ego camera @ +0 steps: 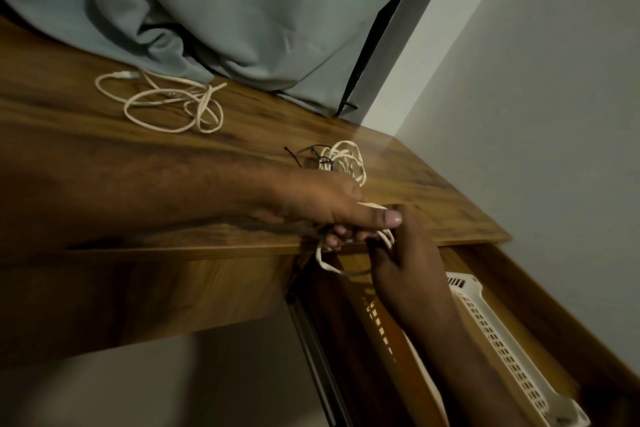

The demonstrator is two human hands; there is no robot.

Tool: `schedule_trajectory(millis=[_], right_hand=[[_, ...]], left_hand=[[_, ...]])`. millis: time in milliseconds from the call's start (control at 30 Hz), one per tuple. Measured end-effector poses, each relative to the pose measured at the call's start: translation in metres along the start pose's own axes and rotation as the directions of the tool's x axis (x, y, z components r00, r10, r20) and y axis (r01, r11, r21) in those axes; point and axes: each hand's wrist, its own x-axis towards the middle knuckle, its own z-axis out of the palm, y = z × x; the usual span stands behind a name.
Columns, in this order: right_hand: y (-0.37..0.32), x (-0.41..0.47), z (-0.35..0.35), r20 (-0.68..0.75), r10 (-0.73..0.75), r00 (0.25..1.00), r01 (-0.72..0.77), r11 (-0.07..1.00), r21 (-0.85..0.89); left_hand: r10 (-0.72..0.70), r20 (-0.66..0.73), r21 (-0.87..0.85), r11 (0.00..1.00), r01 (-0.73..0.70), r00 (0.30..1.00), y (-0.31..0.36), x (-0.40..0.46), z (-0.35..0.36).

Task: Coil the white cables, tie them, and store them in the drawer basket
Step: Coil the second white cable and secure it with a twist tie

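Both my left hand and right hand grip a white cable at the surface's edge. One tied coil lies at twelve o'clock; a loose cable at ten remains; the drawer basket waits at five.

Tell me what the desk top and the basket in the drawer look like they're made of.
Desk top: wood or wood-look laminate, going by the brown grain streaks and soft sheen. Basket: white plastic by the look of it, with moulded rows of small slots.
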Motion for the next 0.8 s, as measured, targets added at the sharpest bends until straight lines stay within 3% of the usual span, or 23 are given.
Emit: schedule_trajectory(millis=[133,333,467,567,800], right_hand=[[-0.001,0.003,-0.005,-0.006,-0.053,0.999,0.053,0.998,0.025],[-0.003,0.003,-0.007,0.033,-0.069,0.997,0.064,0.989,0.135],[-0.003,0.0,-0.001,0.162,-0.076,0.984,0.038,0.974,0.222],[-0.004,-0.001,0.002,0.146,-0.086,0.986,0.041,0.957,0.288],[-0.013,-0.006,0.01,0.155,-0.096,0.983,0.045,0.952,0.304]], left_hand=[[0.201,-0.155,0.137,0.974,-0.18,0.967,-0.003,-0.001,0.001],[0.346,-0.273,0.213,0.932,-0.295,0.897,-0.01,0.003,-0.002],[0.331,-0.311,0.145,0.943,-0.3,0.891,-0.015,0.004,-0.006],[0.319,-0.355,0.131,0.948,-0.291,0.879,-0.016,0.004,-0.006],[0.332,-0.542,0.309,0.933,-0.185,0.772,-0.021,0.008,-0.01]])
